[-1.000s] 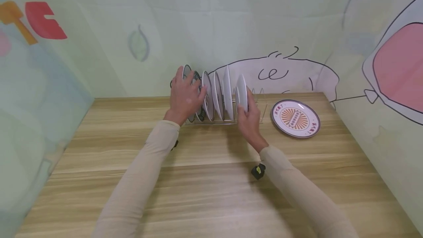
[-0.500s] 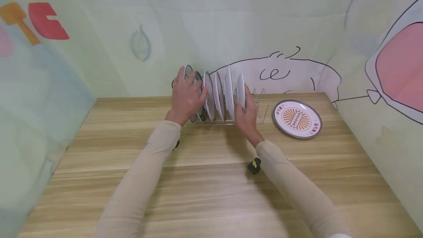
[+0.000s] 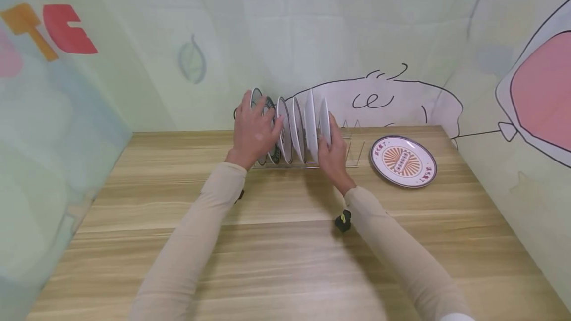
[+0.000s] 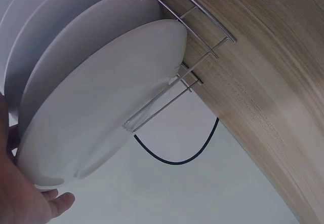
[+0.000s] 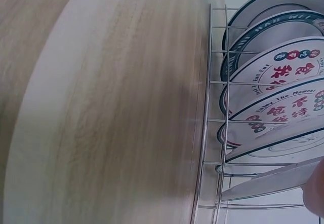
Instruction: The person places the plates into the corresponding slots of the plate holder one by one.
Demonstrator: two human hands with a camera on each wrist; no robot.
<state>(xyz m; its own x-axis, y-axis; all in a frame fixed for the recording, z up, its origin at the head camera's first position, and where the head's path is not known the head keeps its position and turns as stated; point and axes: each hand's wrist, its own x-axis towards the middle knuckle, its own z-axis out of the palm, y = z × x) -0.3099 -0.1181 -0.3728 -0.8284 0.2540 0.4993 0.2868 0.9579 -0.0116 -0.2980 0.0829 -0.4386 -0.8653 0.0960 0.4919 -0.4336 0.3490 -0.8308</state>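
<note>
Several round plates stand on edge in a wire plate rack (image 5: 207, 97) against the back wall. My left hand (image 3: 252, 135) reaches over the leftmost plate (image 4: 111, 87), its fingers curled round the rims at that end. At the right end of the row, my right hand (image 3: 333, 157) pinches a white plate (image 3: 324, 123) by its near edge, thumb on the left face. That plate leans slightly in the rack, beside another white plate (image 3: 311, 123). Red characters mark a middle plate (image 5: 283, 72) in the right wrist view. The right fingers are mostly hidden behind the plate.
On the wooden table (image 3: 285, 261), right of the rack, a plate with an orange sunburst (image 3: 403, 161) lies flat. Printed cloth walls (image 3: 285, 38) enclose the table's back and sides. Free wire dividers show at the rack's right end.
My right hand has shifted a little left with its plate, bringing it closer to the row. The left hand keeps its place on the left plates. The head view has turned slightly.
</note>
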